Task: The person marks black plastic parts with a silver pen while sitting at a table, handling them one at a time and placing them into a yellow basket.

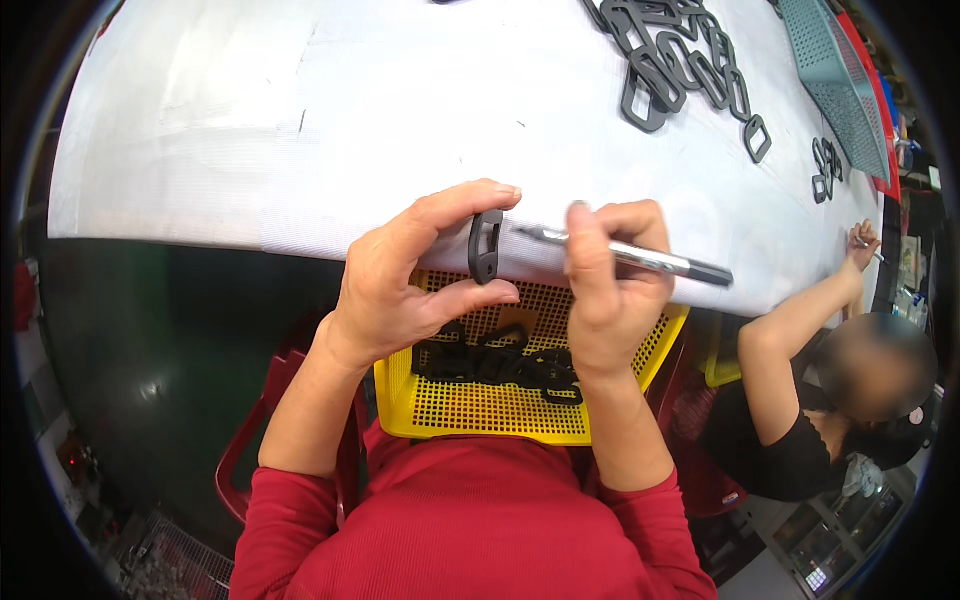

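Observation:
Between thumb and fingers, my left hand (400, 265) holds a small black frame-shaped part (483, 248) with openings in it, seen nearly edge-on. My right hand (618, 285) grips a pen-like tool (665, 262) with a silver and black barrel, its thin tip pointing left toward the part. A small gap shows between tip and part; the tip is slightly blurred. Under both hands, a yellow perforated basket (480, 425) rests on my lap, holding several similar black parts (490, 362).
Many dark oblong frames (655, 75) lie piled on the white table (380, 120), with a smaller cluster (825, 168) farther right. A grey-green perforated basket (840, 90) stands at the far right. A co-worker (790, 400) sits to my right, one hand on the table.

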Tool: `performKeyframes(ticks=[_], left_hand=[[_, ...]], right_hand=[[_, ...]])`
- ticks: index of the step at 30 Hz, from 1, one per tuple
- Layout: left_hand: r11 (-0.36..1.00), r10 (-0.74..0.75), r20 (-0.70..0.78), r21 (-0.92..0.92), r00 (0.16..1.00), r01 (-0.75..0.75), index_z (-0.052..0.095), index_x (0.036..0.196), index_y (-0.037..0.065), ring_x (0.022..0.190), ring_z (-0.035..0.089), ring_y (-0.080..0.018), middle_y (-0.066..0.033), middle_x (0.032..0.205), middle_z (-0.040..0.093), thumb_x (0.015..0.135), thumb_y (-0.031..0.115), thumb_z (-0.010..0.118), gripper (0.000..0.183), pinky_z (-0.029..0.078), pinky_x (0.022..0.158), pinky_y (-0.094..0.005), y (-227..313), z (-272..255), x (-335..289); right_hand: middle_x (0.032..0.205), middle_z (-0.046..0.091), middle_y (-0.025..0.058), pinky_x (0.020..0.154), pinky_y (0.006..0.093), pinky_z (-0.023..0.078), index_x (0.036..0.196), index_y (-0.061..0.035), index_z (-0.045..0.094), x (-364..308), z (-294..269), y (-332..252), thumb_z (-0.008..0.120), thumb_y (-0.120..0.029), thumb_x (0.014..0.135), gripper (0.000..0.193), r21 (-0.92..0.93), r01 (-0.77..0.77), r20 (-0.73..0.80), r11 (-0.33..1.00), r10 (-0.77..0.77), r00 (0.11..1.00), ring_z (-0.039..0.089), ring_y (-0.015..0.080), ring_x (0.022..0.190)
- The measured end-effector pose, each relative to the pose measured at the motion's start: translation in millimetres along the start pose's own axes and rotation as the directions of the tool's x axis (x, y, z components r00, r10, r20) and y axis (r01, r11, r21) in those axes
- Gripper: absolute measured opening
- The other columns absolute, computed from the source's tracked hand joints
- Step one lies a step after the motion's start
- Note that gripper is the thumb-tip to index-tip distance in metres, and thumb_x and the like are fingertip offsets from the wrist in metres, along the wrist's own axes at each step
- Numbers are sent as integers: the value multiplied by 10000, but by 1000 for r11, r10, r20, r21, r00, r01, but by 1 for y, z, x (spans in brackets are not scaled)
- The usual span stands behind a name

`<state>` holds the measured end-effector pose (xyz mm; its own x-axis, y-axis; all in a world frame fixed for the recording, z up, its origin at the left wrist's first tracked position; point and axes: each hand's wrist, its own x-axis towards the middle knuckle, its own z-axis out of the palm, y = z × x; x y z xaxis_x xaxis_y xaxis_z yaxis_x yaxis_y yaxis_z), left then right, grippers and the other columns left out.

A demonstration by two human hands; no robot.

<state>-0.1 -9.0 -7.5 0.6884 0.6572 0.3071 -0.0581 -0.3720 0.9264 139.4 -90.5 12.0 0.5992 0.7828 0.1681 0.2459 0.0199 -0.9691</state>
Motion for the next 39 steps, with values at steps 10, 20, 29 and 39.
performKeyframes(ticks=[10,20,29,39], left_hand=[[662,-204,394,-618,896,423,274,1356,14,886,589,-157,-133,1093,585,777,106,665,705,473,823,-281,17,-16,13],[950,171,-139,-240,976,-200,324,1316,-22,1205,426,-260,-176,1280,447,635,-1,742,800,340,1007,-354,24,9,18],[997,35,-77,-71,996,-41,446,1206,-9,1089,523,-245,-145,1146,544,664,-21,714,606,432,925,-346,12,0,8],[1000,8,-36,-27,999,-9,435,1129,31,1092,528,-250,-146,1135,552,662,-65,697,543,458,906,-334,-5,4,0]], right_hand=[[850,623,136,509,174,439,954,1,586,25,-20,-16,611,72,755,213,283,179,487,942,-302,819,549,88,595],[789,641,137,458,148,375,1024,-36,538,15,-11,-23,629,-64,812,233,695,-494,282,523,434,855,483,51,522],[661,540,-11,479,150,316,963,-27,631,9,-11,-16,594,-164,857,177,144,-279,0,949,282,959,426,13,544],[524,460,-49,415,162,283,643,-56,465,3,6,-2,643,-61,781,226,112,-98,-43,989,104,994,371,-6,467]])
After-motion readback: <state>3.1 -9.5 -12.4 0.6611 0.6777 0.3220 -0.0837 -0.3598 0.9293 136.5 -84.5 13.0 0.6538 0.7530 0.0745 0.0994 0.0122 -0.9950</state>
